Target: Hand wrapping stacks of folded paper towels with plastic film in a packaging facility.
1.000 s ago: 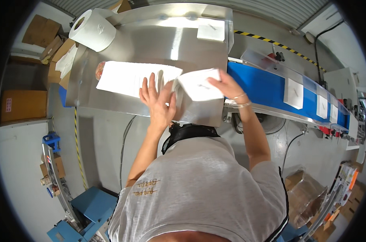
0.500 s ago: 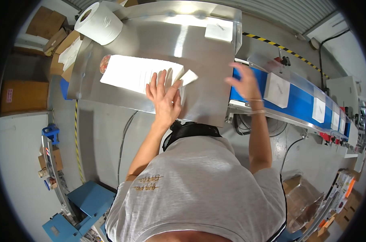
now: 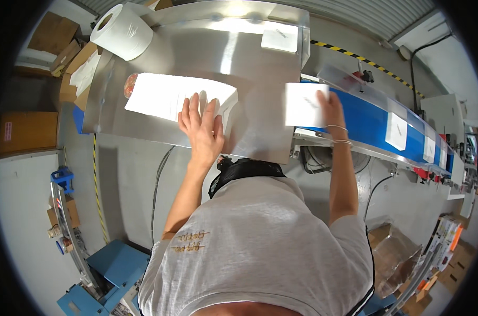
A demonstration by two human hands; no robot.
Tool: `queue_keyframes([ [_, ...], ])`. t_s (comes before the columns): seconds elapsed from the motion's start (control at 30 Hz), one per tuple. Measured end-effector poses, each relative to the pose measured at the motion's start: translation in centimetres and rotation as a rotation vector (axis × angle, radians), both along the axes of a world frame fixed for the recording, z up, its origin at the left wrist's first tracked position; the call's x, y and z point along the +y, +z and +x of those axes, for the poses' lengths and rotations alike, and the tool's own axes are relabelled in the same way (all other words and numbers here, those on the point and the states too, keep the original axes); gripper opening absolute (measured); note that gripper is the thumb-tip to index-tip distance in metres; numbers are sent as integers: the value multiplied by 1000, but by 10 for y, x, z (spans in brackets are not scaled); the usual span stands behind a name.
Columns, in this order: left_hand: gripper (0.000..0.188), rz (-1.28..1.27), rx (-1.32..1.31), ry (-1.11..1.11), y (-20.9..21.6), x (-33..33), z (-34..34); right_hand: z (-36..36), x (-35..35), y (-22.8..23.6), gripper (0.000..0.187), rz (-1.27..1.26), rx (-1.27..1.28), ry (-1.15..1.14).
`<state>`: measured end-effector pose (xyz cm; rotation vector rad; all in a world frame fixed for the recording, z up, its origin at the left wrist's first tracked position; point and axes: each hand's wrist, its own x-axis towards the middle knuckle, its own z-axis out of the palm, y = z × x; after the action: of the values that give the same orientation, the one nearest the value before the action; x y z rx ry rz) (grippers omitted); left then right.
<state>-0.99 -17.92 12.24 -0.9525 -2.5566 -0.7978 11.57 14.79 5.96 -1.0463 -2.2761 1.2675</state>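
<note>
A long row of white square packets, lined up face to face, lies on the steel table. My left hand rests on its right end with fingers spread. At the row's left end shows a reddish, mottled object, partly covered. My right hand grips a flat white packet by its right edge, above the gap between table and conveyor. The thumb and fingertips are partly blurred. More white packets lie spaced along the blue conveyor belt.
A single white packet lies at the table's far right corner. On the far left stands a large white paper roll, beside cardboard boxes. Clear guards run along the conveyor's far side. Cables hang below the table.
My right hand has closed on a packet from the belt and lifted it left toward the table. The small tilted piece at the row's right end no longer sticks out. My left hand shifted slightly left.
</note>
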Motion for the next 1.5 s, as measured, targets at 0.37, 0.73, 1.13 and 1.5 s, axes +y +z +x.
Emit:
queue_keyframes([
  [0.37, 37, 54, 4, -33, -1, 1, 4, -20, -16, 10, 44, 598, 285, 238],
  [0.73, 46, 70, -6, -28, 3, -9, -3, -67, -87, 11, 30, -501, 253, 665],
  [1.13, 37, 40, 68, -7, -2, -10, -3, 20, 19, -1, 50, 980, -199, -311],
  [1.5, 36, 84, -6, -66, 11, -9, -3, -96, -121, 31, 49, -91, 254, 827],
])
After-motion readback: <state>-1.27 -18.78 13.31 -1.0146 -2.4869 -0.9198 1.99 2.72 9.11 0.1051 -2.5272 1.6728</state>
